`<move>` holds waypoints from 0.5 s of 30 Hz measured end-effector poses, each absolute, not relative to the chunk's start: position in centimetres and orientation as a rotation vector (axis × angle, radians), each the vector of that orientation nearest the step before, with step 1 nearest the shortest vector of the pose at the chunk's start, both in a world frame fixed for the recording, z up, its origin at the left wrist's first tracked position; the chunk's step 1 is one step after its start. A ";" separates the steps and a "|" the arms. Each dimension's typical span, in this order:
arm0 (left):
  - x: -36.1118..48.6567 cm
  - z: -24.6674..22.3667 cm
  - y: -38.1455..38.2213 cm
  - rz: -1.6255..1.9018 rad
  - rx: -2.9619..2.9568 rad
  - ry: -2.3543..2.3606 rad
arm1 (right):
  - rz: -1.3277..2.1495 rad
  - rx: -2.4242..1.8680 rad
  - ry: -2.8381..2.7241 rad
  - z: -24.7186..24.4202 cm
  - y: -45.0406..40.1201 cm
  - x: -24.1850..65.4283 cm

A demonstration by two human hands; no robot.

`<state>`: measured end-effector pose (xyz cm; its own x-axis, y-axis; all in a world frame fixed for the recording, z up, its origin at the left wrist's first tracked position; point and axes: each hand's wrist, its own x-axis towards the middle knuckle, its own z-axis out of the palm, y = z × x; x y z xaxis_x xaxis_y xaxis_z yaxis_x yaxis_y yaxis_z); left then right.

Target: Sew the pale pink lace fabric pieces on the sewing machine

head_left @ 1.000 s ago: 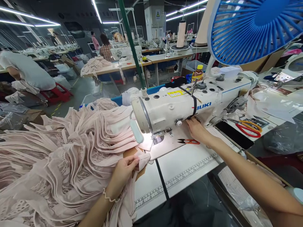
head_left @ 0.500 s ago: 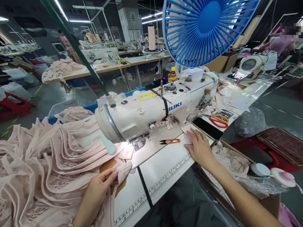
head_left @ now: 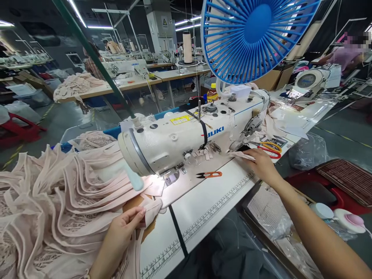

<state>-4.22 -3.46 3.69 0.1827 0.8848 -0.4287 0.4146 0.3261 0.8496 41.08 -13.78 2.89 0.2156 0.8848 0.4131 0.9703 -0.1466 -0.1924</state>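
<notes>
Pinching pale-pink fabric [head_left: 151, 211] narrowly beside the JUKI sewing machine [head_left: 181, 137] with my left hand [head_left: 123, 229], I note thin pink cloth [head_left: 242, 155] gripped in my right hand [head_left: 264, 166], orange-handled snips [head_left: 213, 174] lying unheld, and a garment pile [head_left: 58, 209] whose stitching status I cannot tell.

The top of the blue fan [head_left: 257, 27] is cut off by the top edge. The left edge cuts off the cloth pile [head_left: 55, 201]. A flat black thing [head_left: 245, 148] is partly hidden by the right hand [head_left: 261, 164] and the pink scraps [head_left: 241, 155]. The words on the yellow sticker [head_left: 183, 118] are too small to read. The far person's head [head_left: 356, 40] is blurry.
</notes>
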 end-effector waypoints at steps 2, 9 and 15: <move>-4.3 3.4 -3.4 0.514 1.291 1.429 | -0.260 -2.026 -1.617 3.4 -14.4 41.4; -4.9 2.9 -3.2 0.484 1.321 1.458 | -0.202 -2.295 -1.918 5.4 -15.5 37.6; -4.9 2.9 -3.2 0.474 1.366 1.436 | -0.069 -2.329 -2.092 5.1 -12.1 37.2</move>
<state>-4.86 -3.18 2.87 0.2019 0.8926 -0.4032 0.4775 0.2697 0.8362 37.24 -12.11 5.06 0.1063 0.9935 0.0401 0.9940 -0.1073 0.0215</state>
